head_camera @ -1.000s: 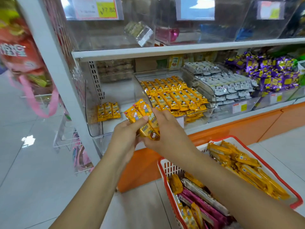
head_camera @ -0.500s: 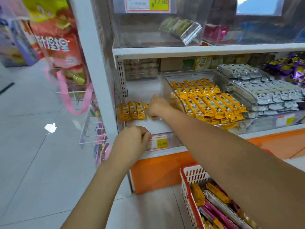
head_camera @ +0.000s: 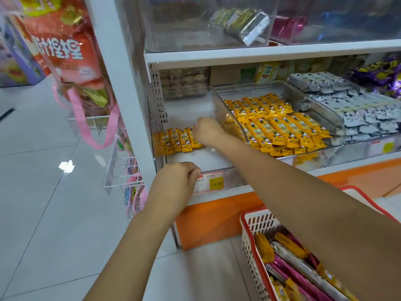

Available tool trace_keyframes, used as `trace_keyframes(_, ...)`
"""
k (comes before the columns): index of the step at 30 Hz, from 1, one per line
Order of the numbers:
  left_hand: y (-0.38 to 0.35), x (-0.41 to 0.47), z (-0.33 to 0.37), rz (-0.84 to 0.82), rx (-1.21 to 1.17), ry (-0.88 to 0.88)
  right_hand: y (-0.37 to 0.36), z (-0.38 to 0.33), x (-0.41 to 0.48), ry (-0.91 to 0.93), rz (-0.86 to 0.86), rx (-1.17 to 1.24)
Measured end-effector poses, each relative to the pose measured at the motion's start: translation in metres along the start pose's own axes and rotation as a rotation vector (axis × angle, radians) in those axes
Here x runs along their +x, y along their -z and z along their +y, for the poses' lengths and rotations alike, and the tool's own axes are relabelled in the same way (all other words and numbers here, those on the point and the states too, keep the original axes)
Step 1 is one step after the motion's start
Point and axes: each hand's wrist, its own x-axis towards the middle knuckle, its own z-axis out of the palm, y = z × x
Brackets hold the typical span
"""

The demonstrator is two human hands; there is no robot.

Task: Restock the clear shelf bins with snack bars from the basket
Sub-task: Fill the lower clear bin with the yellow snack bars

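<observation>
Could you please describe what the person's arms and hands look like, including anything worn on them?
The left forearm and right forearm are bare to the frame's edge, no sleeve in view. The left hand and right hand wear no gloves; no watch, bracelet or ring shows on the visible sides.

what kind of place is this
Most likely a shop's snack aisle: clear bins of wrapped snack bars on white shelving, a price tag on one bin's front, and a red-rimmed shopping basket of stock.
</observation>
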Motion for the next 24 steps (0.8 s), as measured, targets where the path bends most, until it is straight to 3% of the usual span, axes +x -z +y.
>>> trace_keyframes(4, 0.000, -0.010, 0.012, 0.188, -0.157, -0.143, 0.027, 0.022, -0.067, 0.255, 0.298, 0.019)
trace_keyframes(8, -0.008, -0.023, 0.036, 0.195, -0.255, -0.200, 0.041, 0.068, -0.152, 0.360, 0.334, 0.166)
trace_keyframes(11, -0.031, -0.035, 0.054, 0.007, -0.207, -0.202, 0.022, 0.120, -0.189, 0.206, 0.161, 0.057)
trace_keyframes(14, -0.070, -0.050, 0.066, -0.273, -0.016, -0.247, -0.015, 0.181, -0.203, -0.045, -0.130, -0.089)
trace_keyframes(17, -0.111, -0.070, 0.066, -0.552, 0.073, -0.248, -0.055, 0.230, -0.216, -0.265, -0.343, -0.035)
trace_keyframes(24, -0.159, -0.094, 0.064, -0.882, 0.169, -0.142, -0.152, 0.288, -0.226, -0.317, -0.383, -0.060)
